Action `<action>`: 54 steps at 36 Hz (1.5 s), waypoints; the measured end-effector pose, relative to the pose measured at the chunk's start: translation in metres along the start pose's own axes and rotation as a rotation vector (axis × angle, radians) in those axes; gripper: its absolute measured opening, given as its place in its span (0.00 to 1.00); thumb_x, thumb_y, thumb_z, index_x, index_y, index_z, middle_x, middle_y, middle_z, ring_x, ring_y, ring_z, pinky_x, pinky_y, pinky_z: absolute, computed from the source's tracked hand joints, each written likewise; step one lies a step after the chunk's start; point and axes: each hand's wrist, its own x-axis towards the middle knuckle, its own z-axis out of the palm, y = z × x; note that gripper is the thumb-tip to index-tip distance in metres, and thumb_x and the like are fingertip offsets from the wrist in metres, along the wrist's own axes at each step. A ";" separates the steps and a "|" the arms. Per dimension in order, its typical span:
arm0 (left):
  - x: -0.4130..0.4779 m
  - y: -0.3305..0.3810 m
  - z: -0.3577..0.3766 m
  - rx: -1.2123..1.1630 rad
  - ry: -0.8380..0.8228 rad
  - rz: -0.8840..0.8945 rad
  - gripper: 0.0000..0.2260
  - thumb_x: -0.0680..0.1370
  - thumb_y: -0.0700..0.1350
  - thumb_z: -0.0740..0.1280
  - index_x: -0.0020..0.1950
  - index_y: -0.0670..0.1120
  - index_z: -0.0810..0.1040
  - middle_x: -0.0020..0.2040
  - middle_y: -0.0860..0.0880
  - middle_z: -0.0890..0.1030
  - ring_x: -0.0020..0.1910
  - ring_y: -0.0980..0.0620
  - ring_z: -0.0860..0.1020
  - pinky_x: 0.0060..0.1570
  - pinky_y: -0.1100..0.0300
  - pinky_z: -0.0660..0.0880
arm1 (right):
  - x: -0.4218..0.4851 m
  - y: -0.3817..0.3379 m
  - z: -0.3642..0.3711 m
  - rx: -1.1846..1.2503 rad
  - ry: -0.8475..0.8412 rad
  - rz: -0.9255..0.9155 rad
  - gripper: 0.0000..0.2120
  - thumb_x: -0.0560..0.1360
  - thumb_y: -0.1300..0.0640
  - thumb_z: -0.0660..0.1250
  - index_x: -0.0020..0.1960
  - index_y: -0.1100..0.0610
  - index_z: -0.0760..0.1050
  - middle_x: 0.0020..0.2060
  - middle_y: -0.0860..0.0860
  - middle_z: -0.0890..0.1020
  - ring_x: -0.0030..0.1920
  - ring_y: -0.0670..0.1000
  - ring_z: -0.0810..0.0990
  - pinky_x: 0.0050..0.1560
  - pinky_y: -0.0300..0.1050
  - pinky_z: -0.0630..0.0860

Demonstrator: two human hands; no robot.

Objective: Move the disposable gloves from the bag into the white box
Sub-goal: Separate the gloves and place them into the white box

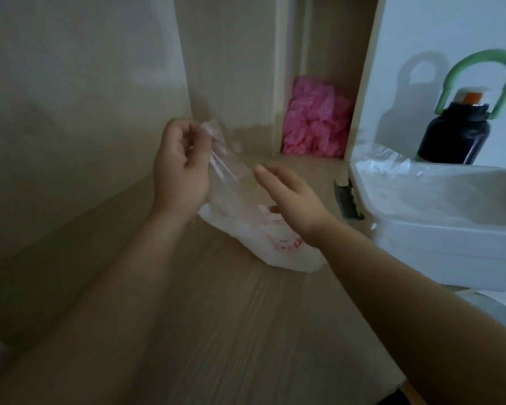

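Big wood surface (216,317) under both hands. To the right of the right hand (292,197) sits the plastic-lined white box (450,249). Right fingers are straight, holding nothing, just over the bag (275,248). Left hand (181,168) has its fingers curled, pinching a clear glove (216,141) that stretches up from the bag, between both hands.

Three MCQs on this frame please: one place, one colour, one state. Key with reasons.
1. The white box stands:
A) right of the bag
B) left of the bag
C) on the bag

2. The crumpled plastic in the niche is:
A) blue
B) pink
C) yellow

3. The right hand is:
A) a fist
B) curled round the box
C) open, fingers straight

Key: 1 A, box at right edge, bag centre. 2 B, a pink heap. 3 C, fingers stretched over the bag; the left hand pinches clear film.
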 end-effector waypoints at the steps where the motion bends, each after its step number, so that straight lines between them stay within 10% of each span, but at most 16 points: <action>1: 0.007 0.007 0.001 -0.043 -0.022 0.026 0.08 0.81 0.42 0.61 0.44 0.53 0.69 0.36 0.59 0.81 0.38 0.58 0.79 0.45 0.59 0.75 | 0.001 -0.009 -0.003 0.008 -0.027 -0.020 0.35 0.72 0.36 0.64 0.74 0.48 0.61 0.67 0.48 0.70 0.64 0.47 0.71 0.66 0.50 0.70; 5: 0.027 0.039 0.009 -0.131 -0.115 0.116 0.08 0.81 0.39 0.61 0.45 0.51 0.70 0.40 0.53 0.80 0.38 0.56 0.79 0.36 0.64 0.73 | 0.006 -0.041 -0.013 -0.122 -0.192 -0.039 0.38 0.68 0.41 0.73 0.73 0.47 0.61 0.64 0.44 0.72 0.65 0.45 0.70 0.65 0.45 0.69; 9: 0.041 0.056 0.017 -0.224 -0.161 0.120 0.06 0.80 0.39 0.62 0.46 0.49 0.70 0.39 0.56 0.81 0.38 0.54 0.79 0.35 0.57 0.74 | 0.003 -0.065 -0.026 -0.093 -0.195 -0.072 0.13 0.74 0.53 0.71 0.57 0.55 0.78 0.50 0.54 0.84 0.50 0.52 0.83 0.55 0.48 0.79; 16: 0.024 0.054 0.030 -0.217 -0.553 -0.364 0.19 0.70 0.46 0.71 0.60 0.43 0.76 0.40 0.52 0.80 0.34 0.59 0.78 0.34 0.66 0.74 | -0.004 -0.073 -0.063 0.233 -0.057 -0.013 0.05 0.75 0.64 0.67 0.51 0.63 0.77 0.43 0.59 0.81 0.40 0.55 0.81 0.47 0.52 0.80; 23: 0.021 0.063 0.076 -0.292 -0.953 -0.428 0.07 0.74 0.30 0.66 0.43 0.41 0.80 0.28 0.51 0.77 0.25 0.59 0.73 0.27 0.69 0.70 | -0.026 -0.075 -0.126 0.276 -0.167 0.118 0.16 0.77 0.44 0.62 0.57 0.53 0.77 0.49 0.52 0.83 0.47 0.50 0.83 0.45 0.42 0.79; 26: 0.021 0.075 0.098 -0.321 -1.089 -0.413 0.10 0.66 0.32 0.65 0.30 0.44 0.82 0.25 0.49 0.77 0.24 0.57 0.75 0.28 0.67 0.72 | -0.021 -0.070 -0.150 0.218 -0.034 0.127 0.43 0.65 0.36 0.72 0.74 0.48 0.61 0.65 0.53 0.74 0.60 0.55 0.77 0.60 0.49 0.73; 28: 0.023 0.079 0.115 -0.336 -1.045 -0.427 0.11 0.63 0.32 0.63 0.27 0.43 0.82 0.25 0.47 0.78 0.25 0.55 0.77 0.28 0.66 0.73 | -0.026 -0.067 -0.166 0.237 -0.089 0.152 0.47 0.61 0.36 0.73 0.74 0.50 0.61 0.64 0.55 0.75 0.61 0.58 0.77 0.62 0.55 0.72; 33: 0.024 0.082 0.152 -0.389 -0.951 -0.552 0.11 0.61 0.34 0.63 0.42 0.33 0.75 0.36 0.40 0.78 0.35 0.46 0.77 0.38 0.59 0.76 | -0.046 -0.060 -0.192 0.330 -0.121 0.044 0.03 0.73 0.58 0.68 0.45 0.57 0.77 0.33 0.50 0.80 0.35 0.48 0.79 0.43 0.45 0.75; 37: 0.026 0.077 0.175 -0.315 -0.929 -0.614 0.17 0.62 0.35 0.64 0.50 0.42 0.73 0.43 0.40 0.75 0.39 0.46 0.75 0.42 0.56 0.72 | -0.043 -0.051 -0.210 0.499 0.144 0.047 0.13 0.77 0.68 0.60 0.36 0.58 0.69 0.29 0.53 0.64 0.28 0.48 0.65 0.33 0.42 0.75; 39: 0.027 0.071 0.185 -0.223 -0.871 -0.616 0.26 0.65 0.34 0.64 0.58 0.33 0.54 0.43 0.41 0.80 0.39 0.47 0.76 0.42 0.55 0.69 | -0.041 -0.045 -0.222 0.529 0.340 0.085 0.12 0.77 0.71 0.59 0.38 0.58 0.68 0.31 0.54 0.64 0.28 0.49 0.65 0.27 0.39 0.74; 40: 0.029 0.068 0.186 -0.191 -0.851 -0.596 0.17 0.67 0.32 0.63 0.55 0.32 0.77 0.44 0.40 0.82 0.40 0.47 0.77 0.42 0.54 0.69 | -0.041 -0.044 -0.224 0.514 0.436 0.115 0.11 0.76 0.72 0.60 0.39 0.59 0.70 0.32 0.55 0.67 0.29 0.49 0.68 0.26 0.38 0.75; 44: 0.027 0.054 0.195 0.282 -0.897 -0.336 0.06 0.72 0.36 0.67 0.36 0.42 0.82 0.30 0.46 0.78 0.29 0.48 0.72 0.32 0.59 0.66 | -0.044 -0.024 -0.244 -0.052 0.685 0.252 0.07 0.74 0.65 0.68 0.52 0.61 0.77 0.38 0.56 0.76 0.33 0.51 0.74 0.29 0.37 0.74; 48: 0.020 0.047 0.201 0.819 -0.963 -0.052 0.13 0.73 0.44 0.68 0.57 0.46 0.78 0.52 0.45 0.79 0.49 0.45 0.78 0.51 0.53 0.77 | -0.045 -0.006 -0.258 -0.808 0.517 0.310 0.18 0.74 0.58 0.69 0.63 0.58 0.74 0.57 0.56 0.78 0.55 0.56 0.76 0.50 0.44 0.70; 54: 0.001 0.063 0.203 0.475 -0.946 0.281 0.18 0.74 0.52 0.69 0.64 0.52 0.77 0.61 0.52 0.75 0.61 0.52 0.73 0.60 0.57 0.69 | -0.044 0.007 -0.265 -1.062 0.405 0.303 0.22 0.75 0.54 0.69 0.66 0.57 0.67 0.58 0.58 0.77 0.57 0.57 0.75 0.51 0.46 0.70</action>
